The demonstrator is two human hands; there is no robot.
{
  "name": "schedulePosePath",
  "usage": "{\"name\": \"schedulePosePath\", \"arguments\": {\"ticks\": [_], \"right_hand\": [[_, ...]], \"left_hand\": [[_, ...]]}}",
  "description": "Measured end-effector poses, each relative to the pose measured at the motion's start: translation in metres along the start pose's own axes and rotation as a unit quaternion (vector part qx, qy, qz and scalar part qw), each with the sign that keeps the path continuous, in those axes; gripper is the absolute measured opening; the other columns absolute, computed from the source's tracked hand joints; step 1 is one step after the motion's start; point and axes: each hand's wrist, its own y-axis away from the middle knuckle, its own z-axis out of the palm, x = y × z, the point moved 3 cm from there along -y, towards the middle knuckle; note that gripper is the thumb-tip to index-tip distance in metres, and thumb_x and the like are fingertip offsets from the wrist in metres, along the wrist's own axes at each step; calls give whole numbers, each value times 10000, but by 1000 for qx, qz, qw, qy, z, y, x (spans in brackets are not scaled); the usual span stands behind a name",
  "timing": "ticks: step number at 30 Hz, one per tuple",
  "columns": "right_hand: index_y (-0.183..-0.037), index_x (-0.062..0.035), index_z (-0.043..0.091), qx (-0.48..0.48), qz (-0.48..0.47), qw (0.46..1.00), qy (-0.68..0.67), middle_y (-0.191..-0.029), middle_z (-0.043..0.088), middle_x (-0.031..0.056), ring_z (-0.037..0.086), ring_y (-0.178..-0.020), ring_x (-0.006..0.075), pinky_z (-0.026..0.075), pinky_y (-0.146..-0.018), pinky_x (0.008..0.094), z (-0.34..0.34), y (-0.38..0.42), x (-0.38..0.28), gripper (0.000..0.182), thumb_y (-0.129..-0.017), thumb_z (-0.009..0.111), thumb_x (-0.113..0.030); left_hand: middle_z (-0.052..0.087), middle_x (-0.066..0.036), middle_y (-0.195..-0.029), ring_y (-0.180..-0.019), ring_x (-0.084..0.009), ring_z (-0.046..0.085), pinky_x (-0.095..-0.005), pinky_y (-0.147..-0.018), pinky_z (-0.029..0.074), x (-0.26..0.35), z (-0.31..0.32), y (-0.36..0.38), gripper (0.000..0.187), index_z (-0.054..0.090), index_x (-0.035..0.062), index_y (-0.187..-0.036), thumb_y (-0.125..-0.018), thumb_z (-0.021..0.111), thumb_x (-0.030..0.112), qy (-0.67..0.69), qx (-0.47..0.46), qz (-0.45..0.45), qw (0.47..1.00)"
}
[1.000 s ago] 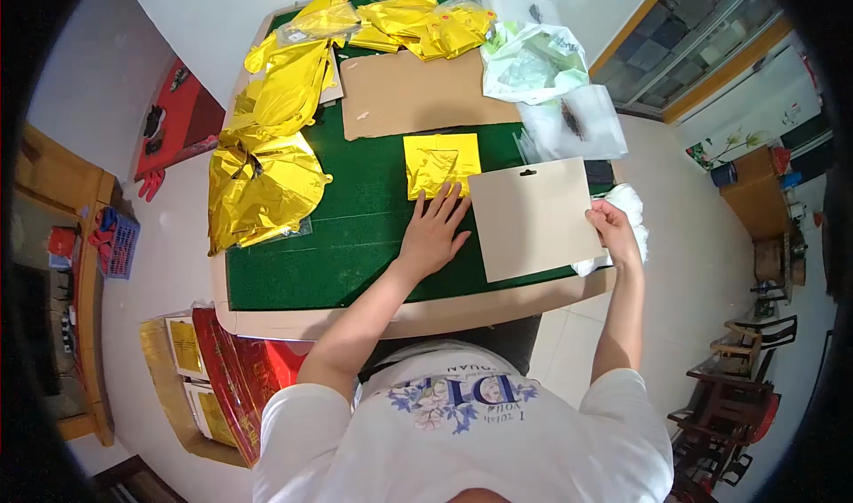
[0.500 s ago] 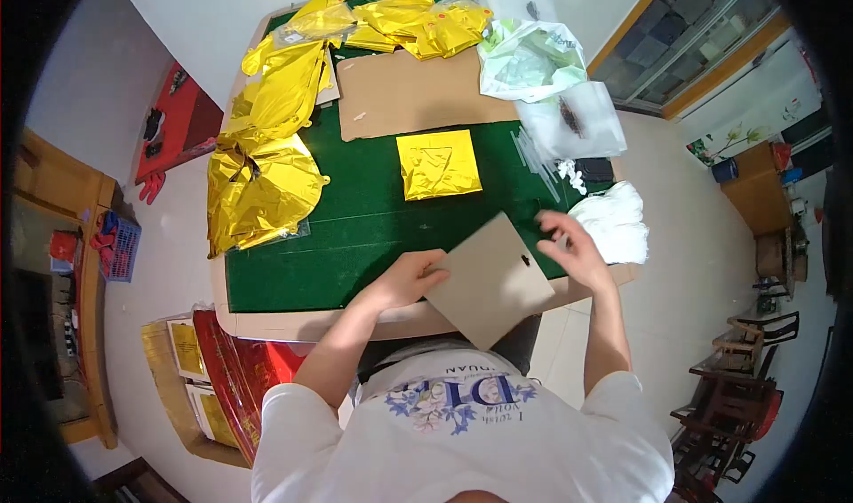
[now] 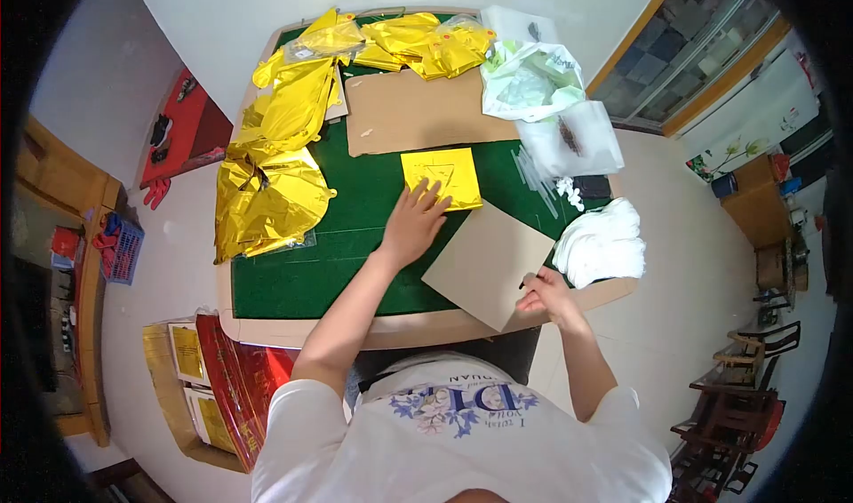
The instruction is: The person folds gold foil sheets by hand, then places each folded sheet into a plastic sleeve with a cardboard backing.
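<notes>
My left hand [image 3: 415, 223] lies with its fingers spread over the lower left part of a flat, folded gold foil packet [image 3: 459, 170]. Just below the packet, a square grey-beige card [image 3: 489, 259] rests at an angle on the green table, its lower corner over the front edge. My right hand [image 3: 546, 296] is at the card's right side, fingers closed on the edge by the small dark slot. Its fingertips are partly hidden.
Gold foil balloons [image 3: 275, 196] line the table's left and back. Behind the packet lies a cardboard sheet [image 3: 426, 112]. Plastic bags [image 3: 533, 81], clear straws [image 3: 536, 181] and a white bundle [image 3: 601, 243] are on the right. An open box [image 3: 178, 405] stands lower left.
My left hand has left the card and moved up onto the gold packet. My right hand has come down and closed on the card's edge. The card lies flatter on the table.
</notes>
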Motion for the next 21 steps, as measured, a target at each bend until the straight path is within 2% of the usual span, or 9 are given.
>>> {"name": "schedulePosePath", "arguments": {"ticks": [4, 10, 12, 13, 15, 18, 21], "right_hand": [[-1066, -4, 532, 10, -16, 1000, -19, -774, 623, 89, 676, -596, 182, 559, -512, 247, 18, 5, 5, 229, -910, 565, -168], [-1129, 9, 490, 5, -30, 998, -51, -802, 634, 112, 699, -690, 231, 580, -584, 293, 32, 10, 10, 267, -946, 521, -183], [-1162, 11, 459, -46, 2, 990, -132, -914, 646, 165, 703, -842, 297, 585, -670, 325, 37, 5, 17, 274, -983, 464, -196], [-1162, 11, 459, -45, 3, 990, -135, -914, 646, 165, 703, -842, 297, 585, -670, 325, 39, 4, 18, 274, -983, 464, -196], [-1160, 9, 457, -80, -5, 979, -187, -1004, 613, 179, 668, -988, 327, 578, -745, 360, 50, 1, 15, 287, -1009, 416, -233], [-1162, 1, 461, -86, 21, 966, -241, -1088, 572, 180, 629, -1076, 335, 562, -805, 388, 69, -11, 12, 298, -1020, 377, -248], [-1169, -16, 459, -94, 4, 957, -273, -1100, 567, 169, 614, -1106, 338, 546, -842, 404, 84, -27, 8, 288, -1027, 331, -232]], "left_hand": [[410, -117, -1446, -1381, -323, 315, -512, -1117, 270, 10, 16, -9, 404, 515, 109, -1319, -954, 508, 282, 0, -28, 17, 999], [434, -115, -1431, -1363, -315, 349, -514, -1111, 274, 17, 31, -6, 425, 515, 95, -1316, -949, 503, 308, 13, -60, 30, 998], [440, -117, -1427, -1360, -317, 355, -516, -1108, 278, 18, 33, -4, 427, 516, 94, -1315, -947, 506, 309, 14, -51, 32, 998], [445, -118, -1423, -1356, -318, 361, -518, -1104, 281, 18, 32, -4, 429, 517, 93, -1314, -944, 510, 310, 14, -40, 31, 999], [445, -120, -1423, -1357, -318, 360, -521, -1102, 281, 18, 33, -4, 432, 517, 91, -1316, -943, 513, 309, 21, -42, 30, 998], [447, -123, -1422, -1357, -317, 361, -526, -1098, 283, 18, 33, -5, 438, 516, 91, -1319, -940, 517, 310, 26, -43, 26, 998], [448, -123, -1422, -1355, -315, 364, -526, -1095, 288, 18, 35, -6, 442, 516, 96, -1323, -938, 519, 314, 23, -45, 25, 998]]}}
